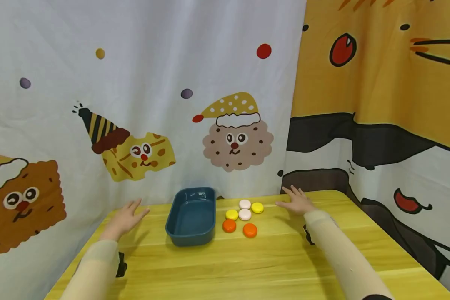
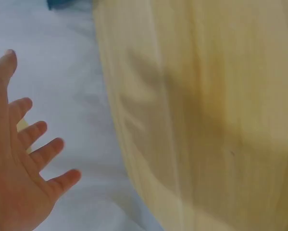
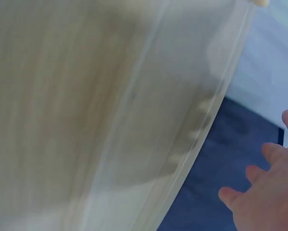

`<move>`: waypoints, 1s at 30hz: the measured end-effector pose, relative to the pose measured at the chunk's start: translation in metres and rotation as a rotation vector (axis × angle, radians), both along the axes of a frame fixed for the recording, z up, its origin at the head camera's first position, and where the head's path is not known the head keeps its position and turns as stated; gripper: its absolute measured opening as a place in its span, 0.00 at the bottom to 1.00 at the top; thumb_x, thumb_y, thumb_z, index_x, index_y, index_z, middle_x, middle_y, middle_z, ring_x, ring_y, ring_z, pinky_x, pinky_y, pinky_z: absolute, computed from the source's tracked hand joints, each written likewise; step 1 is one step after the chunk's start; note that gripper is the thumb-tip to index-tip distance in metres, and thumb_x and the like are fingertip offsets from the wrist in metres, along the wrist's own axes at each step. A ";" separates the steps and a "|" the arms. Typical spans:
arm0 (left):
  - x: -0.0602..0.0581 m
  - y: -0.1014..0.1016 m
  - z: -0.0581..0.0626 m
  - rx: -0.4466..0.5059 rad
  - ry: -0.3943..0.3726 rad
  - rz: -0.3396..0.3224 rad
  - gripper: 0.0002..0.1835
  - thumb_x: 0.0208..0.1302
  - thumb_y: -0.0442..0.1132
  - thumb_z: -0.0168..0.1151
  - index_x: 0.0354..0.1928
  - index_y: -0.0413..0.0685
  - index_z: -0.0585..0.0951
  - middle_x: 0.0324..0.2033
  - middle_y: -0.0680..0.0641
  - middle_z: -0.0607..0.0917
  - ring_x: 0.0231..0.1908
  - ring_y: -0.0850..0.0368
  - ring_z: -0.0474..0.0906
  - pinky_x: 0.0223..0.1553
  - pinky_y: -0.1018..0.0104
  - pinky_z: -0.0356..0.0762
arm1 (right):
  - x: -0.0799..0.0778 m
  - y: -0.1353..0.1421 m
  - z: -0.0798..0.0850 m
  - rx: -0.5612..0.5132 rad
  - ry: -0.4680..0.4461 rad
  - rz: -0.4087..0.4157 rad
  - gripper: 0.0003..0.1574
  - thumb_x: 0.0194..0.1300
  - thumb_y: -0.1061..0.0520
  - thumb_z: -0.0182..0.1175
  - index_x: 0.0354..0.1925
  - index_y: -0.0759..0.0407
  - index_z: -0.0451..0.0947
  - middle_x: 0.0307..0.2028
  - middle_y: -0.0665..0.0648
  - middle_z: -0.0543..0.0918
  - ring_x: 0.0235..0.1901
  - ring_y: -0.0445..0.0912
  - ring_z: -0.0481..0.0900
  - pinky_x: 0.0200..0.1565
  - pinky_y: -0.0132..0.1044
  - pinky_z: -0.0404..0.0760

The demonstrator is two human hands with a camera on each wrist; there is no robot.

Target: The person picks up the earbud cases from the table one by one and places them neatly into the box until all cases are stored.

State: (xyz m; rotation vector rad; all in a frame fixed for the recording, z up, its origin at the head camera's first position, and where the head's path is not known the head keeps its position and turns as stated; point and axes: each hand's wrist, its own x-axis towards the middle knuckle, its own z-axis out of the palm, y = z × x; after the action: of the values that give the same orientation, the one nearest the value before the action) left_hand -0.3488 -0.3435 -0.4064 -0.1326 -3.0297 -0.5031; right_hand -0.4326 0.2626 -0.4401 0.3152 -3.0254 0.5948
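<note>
A deep blue rectangular dish (image 1: 190,241) with rounded corners stands near the back of the table. Just right of it lie several small round glossy discs: two orange, with one orange disc (image 1: 250,230) closer to the front, two yellow, including a yellow disc (image 1: 257,207), and two pale pink, one pink disc (image 1: 245,214) among them. Left of the dish, my left hand (image 1: 123,219) hovers with fingers spread and holds nothing. My right hand (image 1: 297,201) is held out to the right of the discs, fingers apart, touching none of them.
The yellow wood-grain table (image 1: 195,273) ends at a white curtain (image 1: 146,54) printed with cartoon snacks. At the right hangs an orange cartoon curtain (image 1: 390,91). In the left wrist view, the hand's shadow falls on the tabletop (image 2: 220,168).
</note>
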 end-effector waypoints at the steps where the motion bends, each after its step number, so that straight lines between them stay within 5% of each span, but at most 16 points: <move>1: -0.001 0.002 0.002 0.030 -0.002 -0.003 0.48 0.69 0.70 0.37 0.74 0.35 0.53 0.68 0.23 0.52 0.64 0.22 0.51 0.58 0.26 0.52 | -0.002 -0.003 -0.001 -0.021 0.008 0.010 0.63 0.59 0.20 0.49 0.75 0.60 0.51 0.72 0.74 0.45 0.68 0.75 0.41 0.61 0.74 0.45; 4: -0.002 0.011 0.010 0.132 -0.014 -0.007 0.48 0.70 0.69 0.36 0.74 0.34 0.52 0.67 0.22 0.55 0.64 0.22 0.53 0.59 0.29 0.55 | -0.007 -0.013 -0.003 -0.093 0.040 0.061 0.61 0.60 0.25 0.53 0.74 0.63 0.53 0.71 0.75 0.47 0.68 0.74 0.45 0.62 0.72 0.48; 8: -0.002 0.021 0.015 0.345 -0.062 -0.004 0.48 0.69 0.69 0.38 0.75 0.36 0.50 0.66 0.24 0.60 0.56 0.29 0.70 0.51 0.37 0.71 | -0.012 -0.027 -0.004 -0.215 0.056 0.125 0.56 0.62 0.35 0.61 0.72 0.67 0.54 0.70 0.75 0.54 0.67 0.71 0.52 0.64 0.67 0.53; 15: -0.003 0.032 0.006 0.748 -0.148 0.006 0.45 0.70 0.64 0.47 0.73 0.34 0.53 0.58 0.27 0.70 0.37 0.41 0.82 0.34 0.54 0.83 | -0.015 -0.044 -0.006 -0.366 -0.019 0.127 0.54 0.61 0.42 0.66 0.72 0.69 0.55 0.70 0.72 0.56 0.68 0.67 0.54 0.65 0.63 0.55; 24: 0.004 0.047 -0.011 0.960 -0.248 0.035 0.42 0.70 0.57 0.55 0.73 0.36 0.56 0.57 0.32 0.71 0.28 0.54 0.80 0.27 0.68 0.80 | -0.016 -0.052 -0.013 -0.430 -0.075 0.121 0.53 0.59 0.41 0.68 0.70 0.67 0.60 0.68 0.73 0.60 0.66 0.69 0.57 0.64 0.64 0.58; 30: 0.007 0.054 -0.025 1.033 -0.276 0.023 0.35 0.72 0.50 0.55 0.71 0.34 0.60 0.55 0.33 0.73 0.27 0.57 0.80 0.27 0.69 0.80 | -0.016 -0.057 -0.018 -0.451 -0.082 0.138 0.51 0.58 0.44 0.69 0.69 0.70 0.61 0.66 0.73 0.63 0.65 0.70 0.58 0.63 0.63 0.59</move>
State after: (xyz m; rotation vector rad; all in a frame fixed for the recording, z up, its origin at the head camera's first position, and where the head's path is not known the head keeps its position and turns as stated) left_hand -0.3416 -0.2892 -0.4309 0.0387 -2.5530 -2.0858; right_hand -0.4483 0.2056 -0.4577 0.4842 -2.8417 1.2955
